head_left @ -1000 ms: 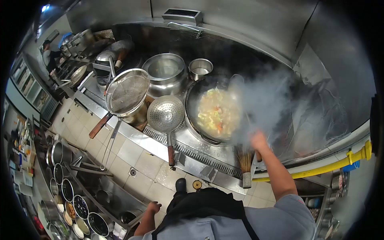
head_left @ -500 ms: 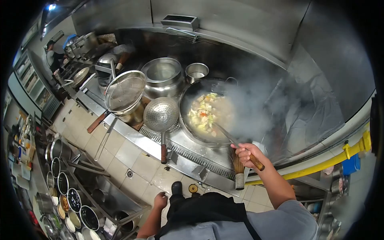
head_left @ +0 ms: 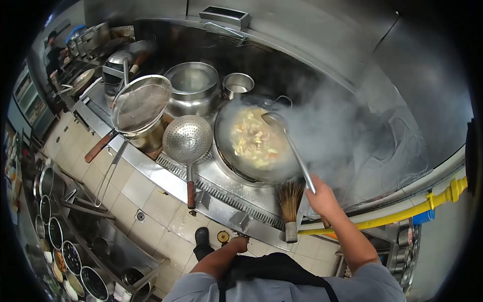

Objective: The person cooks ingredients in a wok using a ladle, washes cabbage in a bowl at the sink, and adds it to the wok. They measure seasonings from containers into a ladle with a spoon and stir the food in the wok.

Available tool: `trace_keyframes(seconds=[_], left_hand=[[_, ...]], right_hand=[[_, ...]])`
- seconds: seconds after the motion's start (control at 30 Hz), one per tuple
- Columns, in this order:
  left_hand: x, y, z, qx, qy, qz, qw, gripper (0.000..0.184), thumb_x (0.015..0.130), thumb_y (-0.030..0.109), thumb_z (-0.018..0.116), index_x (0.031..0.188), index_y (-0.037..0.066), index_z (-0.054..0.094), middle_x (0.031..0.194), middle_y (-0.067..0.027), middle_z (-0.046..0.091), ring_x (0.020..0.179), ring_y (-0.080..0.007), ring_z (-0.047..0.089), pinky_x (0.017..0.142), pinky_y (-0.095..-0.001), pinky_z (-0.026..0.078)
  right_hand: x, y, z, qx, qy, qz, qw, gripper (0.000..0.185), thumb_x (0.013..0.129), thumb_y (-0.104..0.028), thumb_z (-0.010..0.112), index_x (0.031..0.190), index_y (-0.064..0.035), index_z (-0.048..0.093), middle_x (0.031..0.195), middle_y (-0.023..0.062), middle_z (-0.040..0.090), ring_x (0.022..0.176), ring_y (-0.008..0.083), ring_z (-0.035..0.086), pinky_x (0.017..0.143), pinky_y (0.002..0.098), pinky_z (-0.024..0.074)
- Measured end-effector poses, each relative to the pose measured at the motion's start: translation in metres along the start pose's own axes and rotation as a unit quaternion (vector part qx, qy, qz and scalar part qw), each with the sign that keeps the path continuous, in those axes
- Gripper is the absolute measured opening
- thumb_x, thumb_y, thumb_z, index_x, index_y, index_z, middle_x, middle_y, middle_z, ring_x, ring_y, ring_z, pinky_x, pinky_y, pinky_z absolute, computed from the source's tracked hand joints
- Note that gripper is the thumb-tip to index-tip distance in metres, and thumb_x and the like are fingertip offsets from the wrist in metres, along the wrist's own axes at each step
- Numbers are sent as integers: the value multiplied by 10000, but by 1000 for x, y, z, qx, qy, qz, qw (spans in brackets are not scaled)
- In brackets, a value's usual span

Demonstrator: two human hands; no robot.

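My right hand [head_left: 322, 197] is wrapped round the handle of a long metal ladle [head_left: 301, 162]. The ladle's bowl hangs tilted over the far right side of a large steaming wok [head_left: 224, 157]. Chopped vegetables [head_left: 254, 136], pale and yellow-green with a bit of orange, lie in cloudy liquid inside it. Low at the stove's front edge, my left hand [head_left: 239, 244] is closed beside a small fitting under the rim; whatever its fingers hold is hidden. A bristle brush [head_left: 289, 204] stands on the counter to the left of my right hand.
Left of the wok are a perforated skimmer [head_left: 187, 140], a mesh strainer [head_left: 142, 104] on a pot, a large metal pot [head_left: 192, 83] and a small pot [head_left: 238, 84]. A yellow pipe [head_left: 382, 218] runs along the right. Several containers [head_left: 73, 256] line the lower left. Another person [head_left: 53, 55] stands far left.
The ladle has swung from the wok's front up to its far right side, its bowl now visible. My left hand has moved right and forward to the stove's front edge. The view has shifted.
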State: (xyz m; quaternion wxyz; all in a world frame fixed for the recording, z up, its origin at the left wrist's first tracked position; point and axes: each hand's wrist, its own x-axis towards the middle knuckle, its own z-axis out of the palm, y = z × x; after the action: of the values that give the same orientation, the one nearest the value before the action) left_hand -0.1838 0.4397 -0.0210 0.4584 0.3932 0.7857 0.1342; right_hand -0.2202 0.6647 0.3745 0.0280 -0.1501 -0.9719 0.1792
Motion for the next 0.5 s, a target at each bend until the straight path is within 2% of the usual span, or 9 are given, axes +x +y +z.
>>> trace_keyframes(seconds=[0.03,0.07,0.1,0.2,0.3,0.33,0.37,0.43,0.5], left_hand=[[-15,0,-7,-82,77,12,994,371,709,107,615,1079,81,611,1148,-174,613,1060,-302,601,889,-388,487],[-24,-6,-9,-133,84,19,987,392,688,120,629,1078,85,607,1130,-166,617,1058,-301,597,900,-382,472],[-36,-9,-8,-134,86,11,987,392,688,120,629,1078,85,607,1130,-166,617,1058,-301,597,900,-382,472],[-71,-12,-16,-304,228,17,925,426,683,152,654,1103,92,616,1051,-158,650,949,-315,632,840,-379,498],[-89,-17,-11,-401,215,-58,888,446,688,181,679,1123,95,626,1020,-166,663,889,-300,649,821,-366,508],[-102,-21,-10,-355,240,-36,903,458,702,215,690,1140,95,630,1023,-176,664,891,-285,657,829,-361,509],[-130,-7,-18,-389,245,-89,883,488,716,230,685,1180,97,616,1041,-181,661,916,-280,658,838,-360,508],[-166,-14,0,-362,299,-161,868,490,725,259,681,1178,83,615,1081,-182,652,977,-292,643,872,-367,496],[-200,-31,41,-371,359,-215,829,498,732,284,674,1174,65,611,1104,-187,644,1025,-309,623,906,-379,480]], right_hand=[[-12,-6,-7,25,-25,39,999,477,812,-160,591,1263,-46,484,997,245,628,925,403,608,796,441,483],[-24,-7,-8,50,-51,79,994,500,813,-159,581,1294,-71,474,1051,264,608,1016,440,568,876,455,457],[-34,3,-2,55,-55,74,994,500,813,-159,581,1294,-71,474,1051,264,608,1016,440,568,876,455,457],[-46,16,11,86,-84,10,993,510,816,-181,571,1308,-99,467,1029,266,618,997,439,577,873,477,464],[-14,46,47,36,-108,39,993,522,812,-183,602,1309,-82,477,1119,257,597,1052,404,571,887,425,464],[-1,37,43,-2,-139,69,988,515,807,-194,603,1296,-81,484,1115,261,594,1044,417,564,886,456,458],[7,34,39,-2,-146,58,988,515,807,-194,603,1296,-81,484,1115,261,594,1044,417,564,886,456,458],[18,23,41,-5,-46,26,999,475,808,-194,597,1261,-81,510,1089,265,599,1033,427,559,880,470,457],[33,30,49,-5,-23,12,1000,463,806,-199,603,1243,-67,527,1092,266,598,1033,434,557,877,470,459]])
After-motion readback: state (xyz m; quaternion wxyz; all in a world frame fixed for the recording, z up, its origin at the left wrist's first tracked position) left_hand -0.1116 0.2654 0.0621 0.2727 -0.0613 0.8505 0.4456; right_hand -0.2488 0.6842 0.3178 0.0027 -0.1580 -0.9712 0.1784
